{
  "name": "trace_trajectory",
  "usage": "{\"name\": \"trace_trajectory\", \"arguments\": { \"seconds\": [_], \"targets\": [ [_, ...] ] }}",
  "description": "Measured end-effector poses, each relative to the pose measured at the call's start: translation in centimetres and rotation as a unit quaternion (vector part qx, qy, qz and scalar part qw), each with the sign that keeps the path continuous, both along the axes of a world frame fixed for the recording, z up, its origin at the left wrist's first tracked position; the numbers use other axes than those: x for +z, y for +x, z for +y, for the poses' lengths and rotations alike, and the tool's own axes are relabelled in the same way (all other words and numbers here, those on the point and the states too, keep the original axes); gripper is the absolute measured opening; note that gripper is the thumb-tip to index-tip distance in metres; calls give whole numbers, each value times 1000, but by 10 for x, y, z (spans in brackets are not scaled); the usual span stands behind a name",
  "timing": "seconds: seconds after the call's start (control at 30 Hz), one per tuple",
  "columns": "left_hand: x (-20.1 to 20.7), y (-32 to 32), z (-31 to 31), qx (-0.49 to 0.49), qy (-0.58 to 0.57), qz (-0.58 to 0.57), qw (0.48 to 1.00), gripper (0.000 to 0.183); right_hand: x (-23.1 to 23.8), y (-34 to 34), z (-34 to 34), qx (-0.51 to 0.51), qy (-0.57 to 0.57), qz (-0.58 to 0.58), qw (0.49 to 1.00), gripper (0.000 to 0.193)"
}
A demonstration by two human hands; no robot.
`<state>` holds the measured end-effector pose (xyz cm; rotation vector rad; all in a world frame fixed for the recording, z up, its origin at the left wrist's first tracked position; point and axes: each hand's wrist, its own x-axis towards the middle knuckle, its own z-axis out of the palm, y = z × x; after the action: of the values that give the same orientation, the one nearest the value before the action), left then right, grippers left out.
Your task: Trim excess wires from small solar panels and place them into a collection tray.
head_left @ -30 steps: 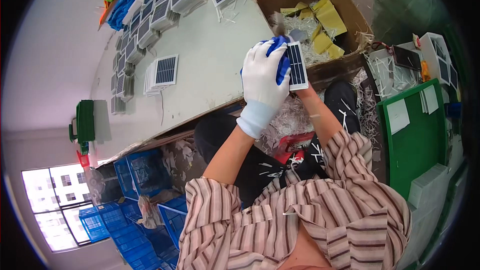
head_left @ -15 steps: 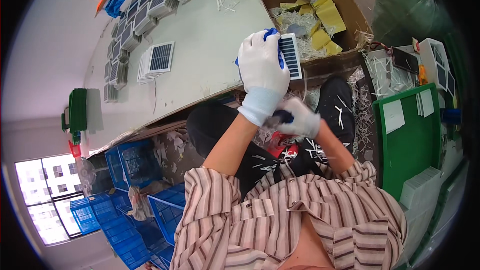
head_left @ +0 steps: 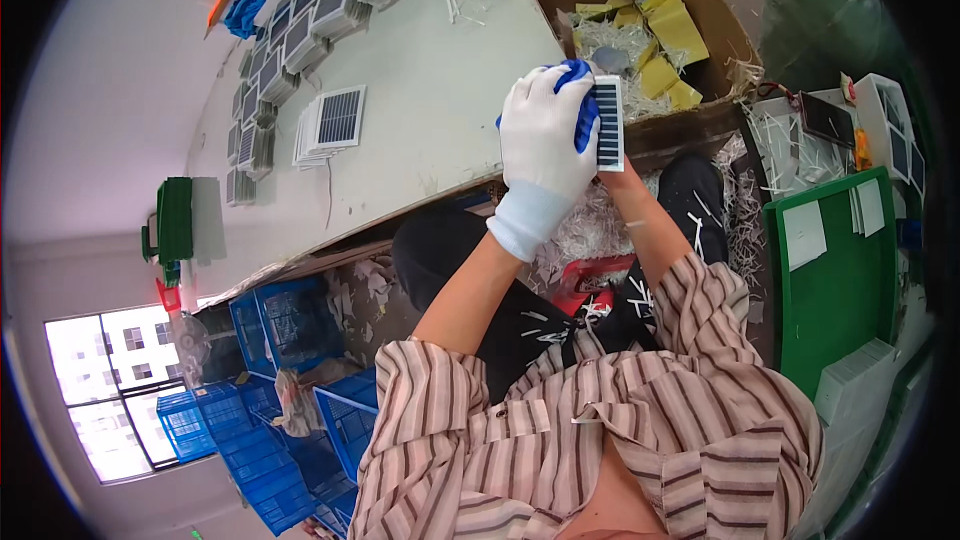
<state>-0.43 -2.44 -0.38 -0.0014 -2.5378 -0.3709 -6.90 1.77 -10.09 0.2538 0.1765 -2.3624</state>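
Observation:
My left hand (head_left: 548, 135), in a white glove with blue-coated fingers, is closed around a small solar panel (head_left: 609, 125) with dark cells and a white frame. It holds the panel near the table's edge, beside the cardboard box. My right forearm (head_left: 645, 205) reaches up to the panel's lower end. Behind the panel and the left hand, my right hand is hidden, so its fingers do not show. A fanned pile of similar panels (head_left: 338, 118) lies to the left on the white table (head_left: 430, 90).
Many stacked panels (head_left: 310, 25) line the table's far left side. A cardboard box (head_left: 715, 35) holds paper strips and yellow pieces. To the right stand a green tray (head_left: 830, 285) and a phone-like dark slab (head_left: 827, 120). Blue crates (head_left: 240, 460) sit lower left.
My right hand has risen from above my lap to behind the panel in my left hand. The whole view has shifted slightly, with the table scene moving right.

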Motion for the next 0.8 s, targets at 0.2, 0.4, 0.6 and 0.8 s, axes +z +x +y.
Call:
{"name": "trace_trajectory", "arguments": {
  "seconds": [0.2,0.4,0.6,0.8],
  "targets": [
    [15,5,-5,83,-70,-81,991,42,-34,5,71,-42,370,486,791,19],
    [2,1,0,79,-16,-29,996,40,-22,7,79,79,331,498,798,17],
    [3,3,5,49,-30,-3,998,33,-30,35,103,137,357,515,767,5],
    [6,4,4,54,-19,-13,998,34,-3,6,87,52,374,600,705,10]
  ]
}}
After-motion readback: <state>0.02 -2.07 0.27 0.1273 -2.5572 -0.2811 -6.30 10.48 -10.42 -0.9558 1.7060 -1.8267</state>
